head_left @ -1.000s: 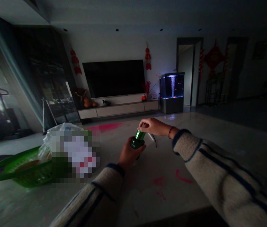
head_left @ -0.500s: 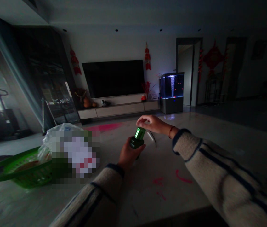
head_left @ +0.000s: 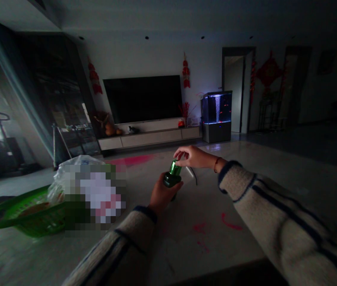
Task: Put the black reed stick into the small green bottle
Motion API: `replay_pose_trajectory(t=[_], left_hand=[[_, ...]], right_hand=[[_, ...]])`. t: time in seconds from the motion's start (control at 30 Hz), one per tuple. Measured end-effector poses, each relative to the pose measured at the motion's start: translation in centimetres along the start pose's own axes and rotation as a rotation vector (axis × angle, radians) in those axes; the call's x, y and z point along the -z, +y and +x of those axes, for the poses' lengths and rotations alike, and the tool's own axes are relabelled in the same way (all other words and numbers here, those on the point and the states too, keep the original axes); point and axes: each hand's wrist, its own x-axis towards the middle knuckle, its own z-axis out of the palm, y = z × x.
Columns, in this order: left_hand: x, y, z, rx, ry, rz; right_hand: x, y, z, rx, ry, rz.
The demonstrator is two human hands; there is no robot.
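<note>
My left hand point(head_left: 163, 194) is wrapped around the lower part of a small dark green bottle point(head_left: 172, 180), which stands roughly upright and leans slightly right above the table. Its shiny, metallic green cap point(head_left: 175, 168) catches the light. From above, my right hand point(head_left: 192, 156) closes its thumb and fingers on the top of that cap. The fingertips partly hide the cap's upper end. Just behind the bottle, a slim pale object point(head_left: 190, 171) with a dark, cord-like line lies on the table, partly covered by my right hand.
A green plastic basket point(head_left: 41, 228) stands at the left, with a clear plastic bag point(head_left: 80, 162) and a blurred-out item beside it. Pink marks point(head_left: 231, 223) streak the pale table point(head_left: 216, 254). Beyond are a television point(head_left: 143, 99), a low cabinet point(head_left: 150, 139) and a lit fish tank point(head_left: 217, 109).
My right hand has shifted slightly down and right, its thumb coming lower onto the side of the cap. The left hand and the bottle have hardly moved.
</note>
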Motion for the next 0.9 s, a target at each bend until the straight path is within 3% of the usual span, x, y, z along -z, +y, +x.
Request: replay_pose_trajectory(t=[0.33,0.5,0.9], left_hand=[[0.0,-0.1,0.1,0.015,0.005,-0.009],[0.0,0.2,0.0,0.009,0.003,0.025],[-0.1,-0.2,0.1,-0.038,0.006,0.036]], right_hand=[[-0.1,0.3,0.1,-0.100,0.076,0.006],[-0.5,1.2,0.2,-0.102,-0.011,-0.009],[-0.2,0.4,0.1,-0.051,-0.070,0.052]])
